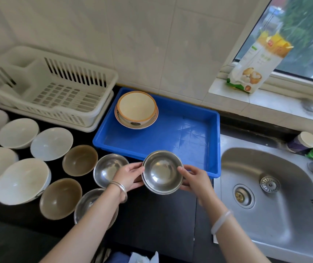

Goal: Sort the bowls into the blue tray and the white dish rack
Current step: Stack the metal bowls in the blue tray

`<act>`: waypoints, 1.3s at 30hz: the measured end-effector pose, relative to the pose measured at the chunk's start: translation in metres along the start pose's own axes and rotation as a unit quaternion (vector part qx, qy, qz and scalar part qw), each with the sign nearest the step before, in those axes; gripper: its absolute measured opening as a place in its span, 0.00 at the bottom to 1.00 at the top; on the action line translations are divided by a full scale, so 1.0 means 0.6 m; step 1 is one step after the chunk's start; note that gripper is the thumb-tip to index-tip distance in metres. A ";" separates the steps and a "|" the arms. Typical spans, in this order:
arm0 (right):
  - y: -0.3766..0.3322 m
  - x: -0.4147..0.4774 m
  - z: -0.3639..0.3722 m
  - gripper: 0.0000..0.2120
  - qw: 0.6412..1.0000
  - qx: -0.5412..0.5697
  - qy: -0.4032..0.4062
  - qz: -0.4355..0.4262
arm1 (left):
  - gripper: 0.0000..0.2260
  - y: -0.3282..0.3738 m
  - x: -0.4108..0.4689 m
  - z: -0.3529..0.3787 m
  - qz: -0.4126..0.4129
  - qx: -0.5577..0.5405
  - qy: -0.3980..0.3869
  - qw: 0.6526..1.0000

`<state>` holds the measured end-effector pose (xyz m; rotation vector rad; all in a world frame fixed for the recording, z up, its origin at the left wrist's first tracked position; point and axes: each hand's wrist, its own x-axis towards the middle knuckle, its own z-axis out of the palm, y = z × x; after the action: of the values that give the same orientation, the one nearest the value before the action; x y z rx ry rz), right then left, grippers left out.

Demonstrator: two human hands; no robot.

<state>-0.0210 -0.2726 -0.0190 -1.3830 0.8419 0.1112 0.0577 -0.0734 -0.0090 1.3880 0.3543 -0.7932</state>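
Observation:
My left hand [131,177] and my right hand [194,178] both grip a small stack of steel bowls [162,172] by its rims, just in front of the blue tray [180,133]. A cream bowl with an orange rim [136,108] sits nested on another patterned bowl in the tray's far left corner. The white dish rack [57,93] stands left of the tray and holds no bowls. On the black counter lie two more steel bowls [108,168], two brown bowls [79,160] and several white bowls [18,132].
A steel sink [277,196] with a drain strainer lies right of the tray. A food packet [256,63] leans on the window sill. A cup [303,142] and a green bag stand behind the sink. Tiled wall rises behind the rack and tray.

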 end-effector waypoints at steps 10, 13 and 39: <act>-0.106 0.121 -0.027 0.12 1.000 0.000 0.028 0.000 | 0.12 0.098 0.124 0.103 0.005 0.043 0.031 0.999; -0.112 0.160 -0.032 0.13 1.000 0.007 0.012 0.017 | 0.13 0.102 0.169 0.120 -0.019 0.045 0.045 0.998; -0.102 0.302 -0.015 0.09 0.985 0.165 0.057 0.017 | 0.18 0.081 0.308 0.164 -0.084 -0.196 0.060 0.975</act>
<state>0.1366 -0.3667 -0.0736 -1.0705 0.9340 -0.0791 0.1980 -0.2214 -0.0762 1.0443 0.6908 -0.7308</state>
